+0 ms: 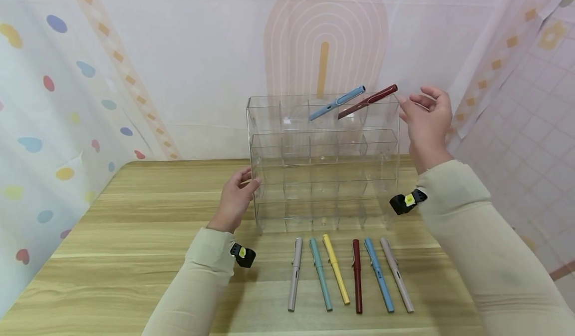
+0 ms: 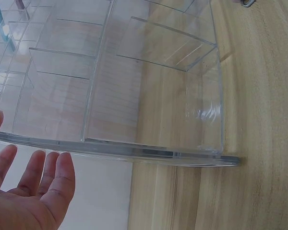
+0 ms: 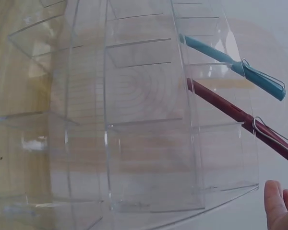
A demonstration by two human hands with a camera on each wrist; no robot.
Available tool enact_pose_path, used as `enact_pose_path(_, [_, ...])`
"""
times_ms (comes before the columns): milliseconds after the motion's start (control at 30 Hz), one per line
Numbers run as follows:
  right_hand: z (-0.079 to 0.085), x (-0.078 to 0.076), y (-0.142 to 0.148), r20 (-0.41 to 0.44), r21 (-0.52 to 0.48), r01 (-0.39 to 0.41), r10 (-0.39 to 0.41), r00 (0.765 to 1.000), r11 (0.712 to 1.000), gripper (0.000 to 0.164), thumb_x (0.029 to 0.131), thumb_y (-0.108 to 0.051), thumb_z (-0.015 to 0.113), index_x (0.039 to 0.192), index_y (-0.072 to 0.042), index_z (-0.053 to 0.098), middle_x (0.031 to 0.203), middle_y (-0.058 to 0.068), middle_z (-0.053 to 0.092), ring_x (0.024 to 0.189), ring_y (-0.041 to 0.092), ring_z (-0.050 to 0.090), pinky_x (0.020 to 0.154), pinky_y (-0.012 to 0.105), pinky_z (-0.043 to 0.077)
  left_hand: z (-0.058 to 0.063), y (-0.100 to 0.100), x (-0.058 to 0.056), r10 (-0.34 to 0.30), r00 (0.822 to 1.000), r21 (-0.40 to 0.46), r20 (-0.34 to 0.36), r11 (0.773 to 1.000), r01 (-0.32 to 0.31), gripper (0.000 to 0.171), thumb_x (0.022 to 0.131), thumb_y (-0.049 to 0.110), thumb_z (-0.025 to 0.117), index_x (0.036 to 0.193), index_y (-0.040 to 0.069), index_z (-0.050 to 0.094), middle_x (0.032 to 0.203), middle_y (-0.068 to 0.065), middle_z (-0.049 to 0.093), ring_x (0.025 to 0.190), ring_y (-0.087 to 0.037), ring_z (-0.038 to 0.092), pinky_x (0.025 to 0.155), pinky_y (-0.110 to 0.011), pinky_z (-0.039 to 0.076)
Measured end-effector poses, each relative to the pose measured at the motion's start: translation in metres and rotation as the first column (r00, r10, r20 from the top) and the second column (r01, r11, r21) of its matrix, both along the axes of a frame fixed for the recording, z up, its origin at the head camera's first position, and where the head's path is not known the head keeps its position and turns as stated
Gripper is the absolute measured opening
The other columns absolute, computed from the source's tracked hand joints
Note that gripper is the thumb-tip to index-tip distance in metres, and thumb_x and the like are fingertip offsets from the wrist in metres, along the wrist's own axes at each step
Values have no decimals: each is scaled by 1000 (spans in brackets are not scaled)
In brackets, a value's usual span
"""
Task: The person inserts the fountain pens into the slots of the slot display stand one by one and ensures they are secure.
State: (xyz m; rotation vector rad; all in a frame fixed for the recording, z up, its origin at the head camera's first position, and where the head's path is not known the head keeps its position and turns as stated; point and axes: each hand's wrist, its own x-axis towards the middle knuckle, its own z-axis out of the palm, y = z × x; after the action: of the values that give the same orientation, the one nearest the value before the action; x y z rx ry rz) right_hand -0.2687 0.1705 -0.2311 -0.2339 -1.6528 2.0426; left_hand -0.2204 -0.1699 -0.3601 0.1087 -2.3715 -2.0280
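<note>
A clear acrylic organizer with tiered compartments stands upright on the table. My left hand is at its left side, thumb by the front edge; in the left wrist view its loosely bent fingers lie along the outside of the side panel. Near the top right corner my right hand is raised, holding nothing, its fingers loosely bent. A blue pen and a dark red pen lean slanted in the top row, caps up to the right. In the right wrist view the red pen is apart from my fingertips.
Several pens lie in a row before the organizer: a grey pen, a green pen, a yellow pen, a dark red pen, a blue pen and a pale mauve-grey pen. A patterned curtain hangs behind the wooden table.
</note>
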Motion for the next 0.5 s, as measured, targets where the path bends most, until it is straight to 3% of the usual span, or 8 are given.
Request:
enact_pose_path(167, [-12,11,8,6,51,-3,3,1000,999,40,85,-5,71,117,-13,49,100,0,54,94,10,58,75,18,53,0,-1,0,-3,1000,-7,4,1000,3,51,100,16,52,148,7,35,145,-20,39,127,-31,43,99,-47,41])
enact_pose_path(333, [-33,23,13,-23,24,-55,55,998,998,33,85,5,67,108,-13,50,97,2,53,90,11,58,70,16,53,1,-1,1,1,1000,0,4,1000,-1,51,100,16,52,147,6,35,145,-20,39,126,-31,43,98,-47,42])
enact_pose_path(500, [-55,39,19,21,64,-84,83,996,994,32,85,7,65,102,-17,51,96,-1,54,89,8,56,70,12,50,1,-1,1,0,1000,4,3,1000,0,51,100,15,52,147,6,35,145,-20,39,126,-31,43,98,-47,42])
